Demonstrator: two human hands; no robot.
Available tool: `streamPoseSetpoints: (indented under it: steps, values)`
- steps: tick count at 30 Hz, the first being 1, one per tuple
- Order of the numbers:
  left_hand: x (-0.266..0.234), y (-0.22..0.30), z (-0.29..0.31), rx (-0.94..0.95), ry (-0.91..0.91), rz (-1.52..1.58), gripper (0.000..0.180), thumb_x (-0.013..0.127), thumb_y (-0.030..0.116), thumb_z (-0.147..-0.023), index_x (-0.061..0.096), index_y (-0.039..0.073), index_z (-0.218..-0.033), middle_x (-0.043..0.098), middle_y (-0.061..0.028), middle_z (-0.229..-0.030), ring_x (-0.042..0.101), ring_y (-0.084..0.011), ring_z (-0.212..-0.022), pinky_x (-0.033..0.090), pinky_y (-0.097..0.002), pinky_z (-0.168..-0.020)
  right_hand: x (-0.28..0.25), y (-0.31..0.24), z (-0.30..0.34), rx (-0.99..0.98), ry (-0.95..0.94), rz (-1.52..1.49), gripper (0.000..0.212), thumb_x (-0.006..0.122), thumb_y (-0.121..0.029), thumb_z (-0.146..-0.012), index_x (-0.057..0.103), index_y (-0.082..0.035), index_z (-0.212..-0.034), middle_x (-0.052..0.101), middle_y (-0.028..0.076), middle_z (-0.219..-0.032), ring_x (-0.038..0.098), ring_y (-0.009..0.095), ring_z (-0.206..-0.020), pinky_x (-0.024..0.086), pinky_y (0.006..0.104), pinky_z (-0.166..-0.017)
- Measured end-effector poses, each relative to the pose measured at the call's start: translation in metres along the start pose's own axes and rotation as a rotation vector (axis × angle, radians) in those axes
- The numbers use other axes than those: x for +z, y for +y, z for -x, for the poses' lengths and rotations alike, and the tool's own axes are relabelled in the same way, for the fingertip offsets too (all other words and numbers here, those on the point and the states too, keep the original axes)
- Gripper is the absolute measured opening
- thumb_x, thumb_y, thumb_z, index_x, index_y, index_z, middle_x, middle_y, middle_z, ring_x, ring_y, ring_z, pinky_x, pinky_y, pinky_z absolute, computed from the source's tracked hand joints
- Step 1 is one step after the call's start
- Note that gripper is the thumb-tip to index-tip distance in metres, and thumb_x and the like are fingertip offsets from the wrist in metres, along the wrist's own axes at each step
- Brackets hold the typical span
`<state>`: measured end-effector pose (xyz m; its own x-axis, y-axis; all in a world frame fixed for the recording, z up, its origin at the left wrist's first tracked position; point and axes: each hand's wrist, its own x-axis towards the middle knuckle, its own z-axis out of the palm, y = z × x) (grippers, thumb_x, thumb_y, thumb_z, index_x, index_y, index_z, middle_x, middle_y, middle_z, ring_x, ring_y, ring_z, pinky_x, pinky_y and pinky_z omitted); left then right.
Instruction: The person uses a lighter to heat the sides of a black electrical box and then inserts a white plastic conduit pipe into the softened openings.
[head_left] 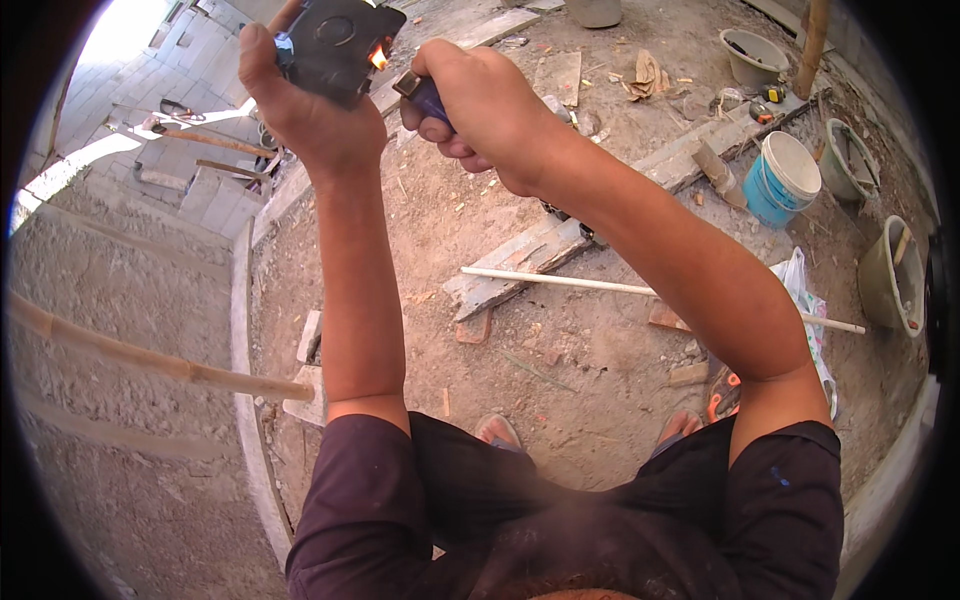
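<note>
My left hand (pixel 325 120) is raised at the upper left, closed around a flat black plastic piece (pixel 335 45) with a round mark on its face. Part of that piece is cut off by the picture's top edge. Just to the right, my right hand (pixel 480 105) grips a blue lighter (pixel 425 98) with a metal top. A small orange flame (pixel 378 57) burns between the lighter's top and the right side of the black piece. Whether the flame touches the plastic, I cannot tell.
Boards (pixel 520 265) and a thin white pipe (pixel 570 281) lie on the dirt ground. Light blue bucket (pixel 770 195), grey-green buckets (pixel 885 275) and a tape measure (pixel 762 112) stand or lie at right. A bamboo pole (pixel 150 355) crosses the left; long-handled tools (pixel 215 140) lie beyond.
</note>
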<state>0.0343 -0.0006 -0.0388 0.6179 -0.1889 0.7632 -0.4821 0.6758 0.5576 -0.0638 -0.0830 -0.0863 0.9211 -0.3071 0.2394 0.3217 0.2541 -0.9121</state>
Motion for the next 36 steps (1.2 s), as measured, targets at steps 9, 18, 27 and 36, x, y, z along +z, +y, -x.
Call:
streamPoseSetpoints:
  steps: [9, 18, 27, 36]
  values:
    - [0.0028, -0.0038, -0.0009, 0.026, -0.010, -0.019, 0.061, 0.047, 0.052, -0.093, 0.064, -0.004, -0.110, 0.069, -0.0119, -0.095, 0.066, -0.0253, -0.088, 0.052, -0.0378, -0.083, -0.0041, -0.0003, 0.0011, 0.008, -0.007, 0.020, 0.037, 0.043, -0.033, -0.091, 0.055, -0.006, -0.069, 0.045, -0.001, -0.054, 0.034, 0.008, -0.043, 0.025, 0.0252, -0.038]
    - [0.0014, -0.0057, -0.0025, 0.011, -0.030, 0.017, 0.063, 0.047, 0.051, -0.093, 0.063, -0.006, -0.114, 0.070, -0.0131, -0.095, 0.067, -0.0264, -0.087, 0.051, -0.0393, -0.084, -0.0068, 0.0008, 0.0009, 0.003, -0.013, 0.034, 0.037, 0.043, -0.033, -0.090, 0.055, -0.005, -0.068, 0.045, -0.001, -0.054, 0.035, 0.008, -0.043, 0.026, 0.0256, -0.038]
    - [0.0007, -0.0020, -0.0006, 0.018, -0.087, 0.006, 0.066, 0.045, 0.054, -0.096, 0.060, -0.007, -0.117, 0.068, -0.0128, -0.099, 0.064, -0.0209, -0.092, 0.050, -0.0338, -0.085, -0.0057, 0.0006, 0.0013, 0.017, -0.021, 0.036, 0.037, 0.043, -0.033, -0.090, 0.055, -0.006, -0.068, 0.045, -0.001, -0.054, 0.036, 0.008, -0.044, 0.026, 0.0253, -0.038]
    - [-0.0009, -0.0052, -0.0039, 0.020, -0.048, 0.000, 0.064, 0.046, 0.052, -0.093, 0.063, -0.006, -0.115, 0.070, -0.0133, -0.097, 0.066, -0.0254, -0.090, 0.051, -0.0383, -0.085, -0.0054, 0.0011, 0.0015, 0.017, -0.022, 0.025, 0.037, 0.043, -0.032, -0.091, 0.056, -0.005, -0.068, 0.045, -0.001, -0.054, 0.035, 0.008, -0.043, 0.026, 0.0249, -0.037]
